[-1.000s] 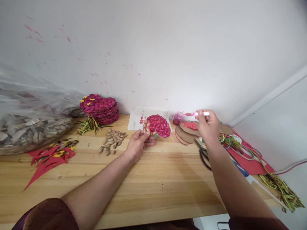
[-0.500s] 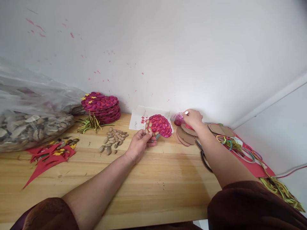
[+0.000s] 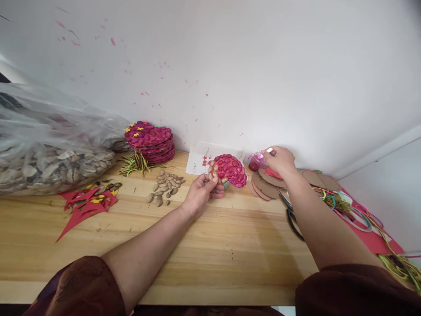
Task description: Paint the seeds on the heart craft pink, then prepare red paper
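My left hand (image 3: 202, 193) is closed on the lower left edge of a round disc covered with peanut shells (image 3: 230, 171). Most of its shells are painted shiny magenta, while those along the left edge stay bare tan. Under the disc a blue-green cord shows beside my fingers. At the right, my right hand (image 3: 281, 160) pinches what looks like a paintbrush (image 3: 270, 150); only its white end shows and the rest is hidden. Right by these fingers stands a small clear cup of magenta paint (image 3: 254, 164). White paper with red stars (image 3: 197, 160) lies behind the disc.
A stack of magenta discs (image 3: 154, 147), loose peanuts (image 3: 164, 188), red scraps (image 3: 82, 210) and a big plastic bag of shells (image 3: 75, 166) are on the left. Cardboard circles (image 3: 266, 191), black-handled scissors (image 3: 292, 221) and coloured cords (image 3: 338, 202) lie at the right.
The whole view has shifted, so everything appears farther right. My left hand still grips the disc, and my right hand stays by the paint cup with its pinch turned slightly.
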Available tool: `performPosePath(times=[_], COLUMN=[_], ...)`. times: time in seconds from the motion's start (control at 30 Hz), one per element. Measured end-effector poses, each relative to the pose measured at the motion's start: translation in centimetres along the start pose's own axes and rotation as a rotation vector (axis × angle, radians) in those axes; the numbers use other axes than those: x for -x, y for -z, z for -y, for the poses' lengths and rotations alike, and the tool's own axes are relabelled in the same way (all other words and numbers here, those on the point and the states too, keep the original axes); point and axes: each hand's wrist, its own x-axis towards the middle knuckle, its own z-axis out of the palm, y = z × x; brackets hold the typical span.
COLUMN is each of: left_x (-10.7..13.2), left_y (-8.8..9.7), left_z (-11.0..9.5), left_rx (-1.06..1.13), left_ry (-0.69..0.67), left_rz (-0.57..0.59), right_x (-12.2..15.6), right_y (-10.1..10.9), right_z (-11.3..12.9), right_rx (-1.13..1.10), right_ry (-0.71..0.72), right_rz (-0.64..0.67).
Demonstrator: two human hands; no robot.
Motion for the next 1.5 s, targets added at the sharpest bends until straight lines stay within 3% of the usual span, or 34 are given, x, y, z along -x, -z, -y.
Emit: performPosePath(times=[0.33,0.53,0.73,0.9,1.03,1.23,1.5], left_x=[0.0,0.0,0.1,0.6,0.9,1.2,1.7], left_y=[-0.1,0.0,0.0,-0.3,-0.6,-0.9,-1.1], left_z=[0.0,-0.1,-0.1,0.0,0.1,0.2,0.1], left_rx=[0.016,0.034,0.033,0.037,0.063,0.065,-0.012], left_ry=[0.003,0.038,0.037,0.058,0.077,0.071,0.029], left_rz=[0.003,0.008,0.029,0.028,0.018,-0.011,-0.012], right_x=[1.4,6.1,13.3,16.9,18.2,19.0,18.9], right_y=[0.3,1.3,2.0,2.1,1.1,0.4,0.1], right_z=[-1.3,-0.7,2.1,4.1,4.3,4.1,4.1], right_rx=[-0.161,-0.617,-0.969,-0.954,-0.829,-0.621,-0.609], right_ry=[-0.009,0.054,0.162,0.207,0.299,0.447,0.55], right_rz=[-0.155,-0.395,-0.229,-0.188,-0.271,-0.414,-0.427])
